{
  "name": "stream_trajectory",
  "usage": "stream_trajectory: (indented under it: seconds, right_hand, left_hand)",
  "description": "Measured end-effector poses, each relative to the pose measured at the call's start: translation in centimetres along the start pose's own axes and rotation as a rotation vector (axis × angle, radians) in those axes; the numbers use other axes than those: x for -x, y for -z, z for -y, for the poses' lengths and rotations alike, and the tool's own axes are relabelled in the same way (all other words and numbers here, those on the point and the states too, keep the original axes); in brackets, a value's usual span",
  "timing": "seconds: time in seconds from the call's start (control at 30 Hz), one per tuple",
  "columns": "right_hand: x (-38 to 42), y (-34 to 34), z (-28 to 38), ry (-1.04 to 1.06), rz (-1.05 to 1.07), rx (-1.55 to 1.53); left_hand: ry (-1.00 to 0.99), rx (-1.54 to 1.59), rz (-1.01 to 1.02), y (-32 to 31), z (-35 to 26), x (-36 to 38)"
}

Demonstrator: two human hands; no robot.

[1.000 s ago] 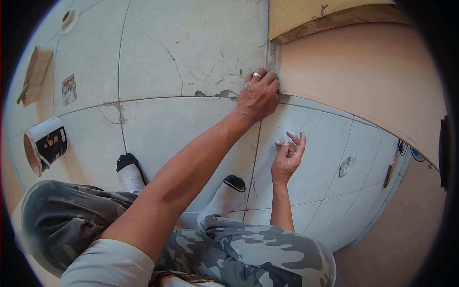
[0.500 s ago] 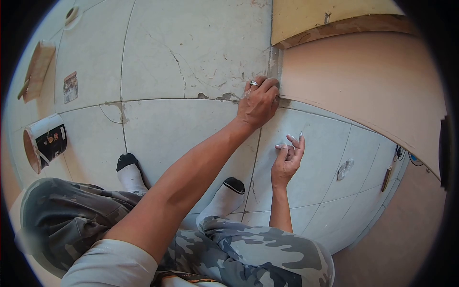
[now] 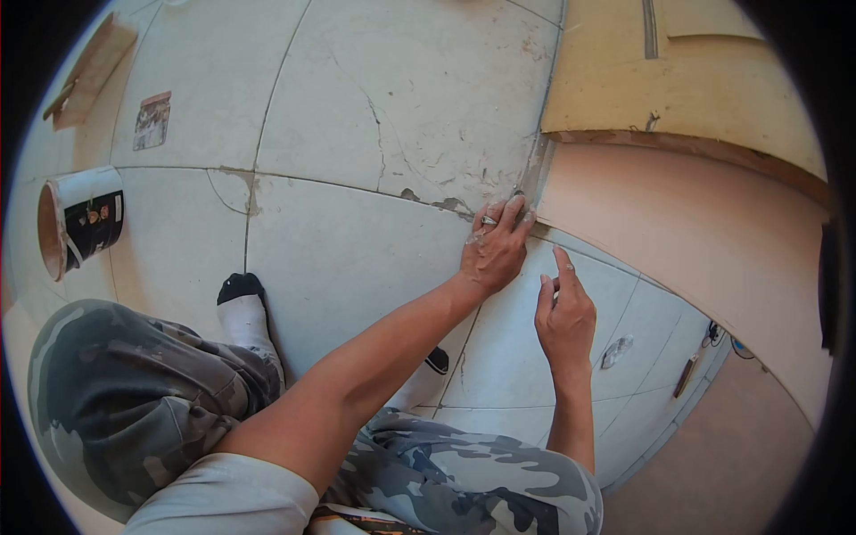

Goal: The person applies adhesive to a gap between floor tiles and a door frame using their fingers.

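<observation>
My left hand (image 3: 496, 252), with a ring on one finger, rests on the pale tiled floor (image 3: 348, 232) at the corner of the pink wall (image 3: 678, 214). Its fingers stretch toward the grey strip (image 3: 535, 169) at the wall's base; the fingertips are partly hidden and no tool shows in them. Chipped grout patches (image 3: 450, 205) lie just beside it. Below and right, my right hand (image 3: 568, 323) hovers over the tiles, forefinger and thumb extended, other fingers curled. Whitish smears mark its fingers, and it holds nothing visible.
A white and black bucket (image 3: 89, 221) lies tipped at left, near a printed packet (image 3: 152, 120) and a brownish board-like piece (image 3: 96, 67). Crumpled clear plastic (image 3: 617, 351) and a thin brown stick (image 3: 686, 375) lie at right. Yellow wooden panelling (image 3: 687, 89) stands above the pink wall.
My right hand has moved up closer to the wall corner, its forefinger now pointing forward. My left fingers have straightened from a curl. The view has shifted, so the floor appears turned.
</observation>
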State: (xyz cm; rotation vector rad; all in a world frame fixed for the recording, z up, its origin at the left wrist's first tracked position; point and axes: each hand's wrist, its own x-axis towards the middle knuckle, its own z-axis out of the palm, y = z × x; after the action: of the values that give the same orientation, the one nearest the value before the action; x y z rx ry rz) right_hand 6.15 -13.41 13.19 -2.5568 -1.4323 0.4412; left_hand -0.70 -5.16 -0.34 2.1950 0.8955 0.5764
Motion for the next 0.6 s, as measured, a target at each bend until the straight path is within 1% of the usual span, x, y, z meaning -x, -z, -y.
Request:
stream_trajectory:
  seconds: [0.03, 0.1, 0.13, 0.2, 0.23, 0.3, 0.33, 0.4, 0.43, 0.5, 0.53, 0.57, 0.6]
  right_hand:
    - [-0.4, 0.4, 0.1, 0.014, 0.010, 0.011]
    - [-1.2, 1.0, 0.7, 0.094, 0.161, 0.195]
    - [-1.8, 1.3, 1.4, 0.101, 0.168, 0.206]
    - [-2.8, 2.0, 3.3, 0.031, 0.430, 0.353]
    - [-3.3, 2.2, 4.0, 0.032, 0.434, 0.366]
    - [-4.4, 2.5, 5.3, 0.099, 0.468, 0.422]
    - [-5.1, 2.7, 6.0, 0.100, 0.463, 0.430]
    - [-7.3, 3.0, 7.4, 0.103, 0.378, 0.392]
    - [-8.6, 2.7, 8.0, 0.108, 0.355, 0.392]
    - [-11.4, 1.9, 9.0, 0.183, 0.190, 0.204]
    - [-13.1, 1.1, 9.3, 0.178, 0.141, 0.117]
    - [-15.1, 0.0, 9.6, 0.175, 0.091, 0.031]
    - [-17.2, -1.0, 9.9, 0.101, 0.084, -0.053]
  left_hand:
    - [0.016, 0.007, -0.012, -0.2, 0.0, 0.2]
    - [0.005, -0.026, 0.033, -0.3, 0.0, 0.5]
    - [0.015, -0.018, 0.026, -0.3, 0.1, 0.5]
    - [0.033, 0.000, 0.066, -0.4, 0.1, 0.5]
    - [0.037, 0.011, 0.060, -0.3, 0.1, 0.5]
    - [0.037, 0.004, 0.130, -0.1, 0.2, 0.5]
    - [0.034, 0.008, 0.122, 0.1, 0.2, 0.5]
    - [0.047, 0.101, 0.096, 0.5, 0.0, 0.2]
    - [0.031, 0.093, 0.081, 0.2, 0.2, 0.4]
    - [0.020, 0.072, 0.101, -0.7, 0.4, 1.0]
    - [0.040, 0.153, 0.215, -0.6, 0.6, 0.6]
    - [0.026, 0.154, 0.208, -0.4, 0.5, 0.6]
    - [0.030, 0.086, 0.210, 0.2, 0.2, 0.6]
